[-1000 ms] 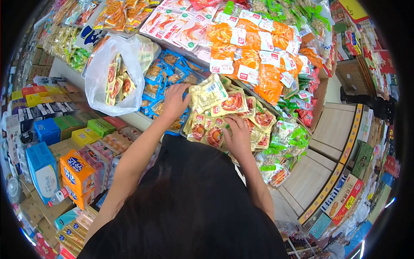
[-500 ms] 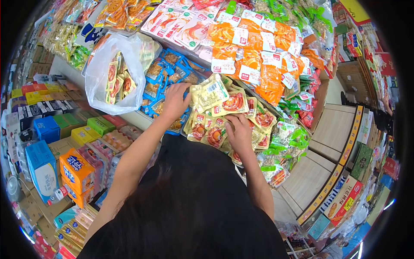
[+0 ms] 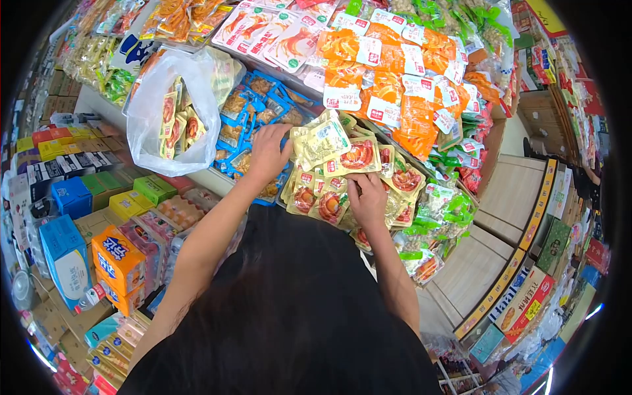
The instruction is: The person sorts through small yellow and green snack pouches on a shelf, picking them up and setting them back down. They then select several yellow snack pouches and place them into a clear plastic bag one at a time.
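Gold vacuum-packed snack packets (image 3: 329, 201) lie in a loose pile in front of me, red food pictured on their faces. My left hand (image 3: 268, 157) rests at the pile's left edge, over blue snack packets (image 3: 234, 131). Its fingers are spread, with the thumb beside the gold packets. At the lower edge of an upper gold packet (image 3: 359, 157), my right hand (image 3: 368, 197) has its fingers curled. Another gold packet (image 3: 321, 141) lies tilted on top, between the hands. A white plastic bag (image 3: 148, 125) stands open at the left, several similar gold packets inside.
Orange snack packets (image 3: 388, 72) are heaped behind the gold pile, with pink-and-white packs (image 3: 263, 33) farther left. Green-and-clear packets (image 3: 434, 210) lie to the right. Orange boxes (image 3: 118, 257) and other cartons stand at lower left. A shelf edge (image 3: 536, 210) curves along the right.
My right hand has shifted slightly up and right along the gold packets, its fingers drawing closer together. My left hand stays nearly in place. The view has moved a little.
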The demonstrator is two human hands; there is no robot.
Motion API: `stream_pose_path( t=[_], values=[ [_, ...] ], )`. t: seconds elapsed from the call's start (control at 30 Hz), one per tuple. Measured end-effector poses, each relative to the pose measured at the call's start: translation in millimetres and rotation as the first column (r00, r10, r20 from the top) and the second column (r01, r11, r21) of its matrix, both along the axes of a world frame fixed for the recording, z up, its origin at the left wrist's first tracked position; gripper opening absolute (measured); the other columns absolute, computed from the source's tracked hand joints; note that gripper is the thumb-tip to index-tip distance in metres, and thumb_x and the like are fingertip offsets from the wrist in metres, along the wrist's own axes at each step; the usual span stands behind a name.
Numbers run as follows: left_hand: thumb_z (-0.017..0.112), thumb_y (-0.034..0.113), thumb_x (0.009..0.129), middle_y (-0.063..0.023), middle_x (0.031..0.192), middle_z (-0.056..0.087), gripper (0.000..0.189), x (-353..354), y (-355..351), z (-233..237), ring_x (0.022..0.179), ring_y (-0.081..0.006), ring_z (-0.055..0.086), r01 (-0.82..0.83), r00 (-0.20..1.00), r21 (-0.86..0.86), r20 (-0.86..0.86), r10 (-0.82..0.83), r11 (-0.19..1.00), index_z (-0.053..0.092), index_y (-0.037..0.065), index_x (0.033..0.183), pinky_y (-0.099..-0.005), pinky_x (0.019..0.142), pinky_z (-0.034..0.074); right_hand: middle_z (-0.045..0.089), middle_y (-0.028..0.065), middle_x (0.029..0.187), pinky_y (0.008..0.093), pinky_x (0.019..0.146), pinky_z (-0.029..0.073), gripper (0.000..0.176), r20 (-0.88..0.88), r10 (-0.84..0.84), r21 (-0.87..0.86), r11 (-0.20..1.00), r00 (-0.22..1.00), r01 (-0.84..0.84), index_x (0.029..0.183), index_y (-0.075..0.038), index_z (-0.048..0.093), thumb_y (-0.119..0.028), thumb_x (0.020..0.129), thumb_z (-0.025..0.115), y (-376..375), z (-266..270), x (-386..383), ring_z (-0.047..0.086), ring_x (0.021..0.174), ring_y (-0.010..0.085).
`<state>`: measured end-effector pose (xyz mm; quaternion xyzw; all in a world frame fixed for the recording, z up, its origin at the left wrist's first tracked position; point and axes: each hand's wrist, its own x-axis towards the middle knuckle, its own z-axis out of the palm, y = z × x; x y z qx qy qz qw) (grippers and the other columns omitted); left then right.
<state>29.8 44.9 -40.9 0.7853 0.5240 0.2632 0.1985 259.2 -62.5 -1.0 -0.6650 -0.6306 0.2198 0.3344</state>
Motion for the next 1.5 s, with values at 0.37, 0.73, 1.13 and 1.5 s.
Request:
stream_pose_path(
  t=[0.37,0.73,1.13,1.5],
  values=[
    [0.058,0.012,0.081,-0.0138,0.108,0.058,0.029,2,-7,-12,0.100,-0.0338,0.052,0.015,0.999,0.055,-0.038,-0.013,0.998,0.058,0.005,0.109,-0.0431,0.088,0.039,0.057,0.0137,0.082,0.0388,0.060,0.045,0.012,0.155,0.032,0.023,0.999,0.987,-0.036,0.087,-0.003,0.064,-0.007,0.076,0.064,-3,-28,0,0.057,0.071,0.0312],
    [0.058,0.018,0.083,-0.0120,0.111,0.058,0.031,-3,0,-4,0.108,-0.0304,0.049,0.027,0.999,-0.017,0.024,-0.027,0.999,0.057,0.004,0.111,-0.0432,0.095,0.035,0.055,0.0105,0.080,0.0391,0.060,0.045,0.009,0.116,0.000,0.176,0.984,0.993,-0.020,0.083,-0.006,0.060,-0.007,0.075,0.065,1,-24,-5,0.056,0.071,0.0293],
    [0.064,0.023,0.081,-0.0137,0.121,0.053,0.045,5,-4,16,0.112,-0.0328,0.046,0.179,0.984,0.054,-0.010,-0.179,0.982,0.052,0.006,0.121,-0.0436,0.097,0.036,0.060,0.0043,0.083,0.0259,0.060,0.044,0.021,-0.524,-0.201,-0.353,0.935,0.828,0.003,0.093,0.002,0.059,-0.018,0.088,0.061,17,3,6,0.054,0.069,0.0095],
    [0.074,0.030,0.073,-0.0157,0.120,0.051,0.062,25,-2,27,0.112,-0.0337,0.046,0.317,0.948,0.009,-0.004,-0.317,0.948,0.047,0.001,0.121,-0.0428,0.096,0.037,0.057,0.0018,0.064,0.0205,0.050,0.038,0.015,-0.561,-0.376,-0.456,0.884,0.737,0.104,0.086,-0.005,0.057,-0.019,0.091,0.056,21,28,12,0.050,0.055,0.0058]
  ],
)
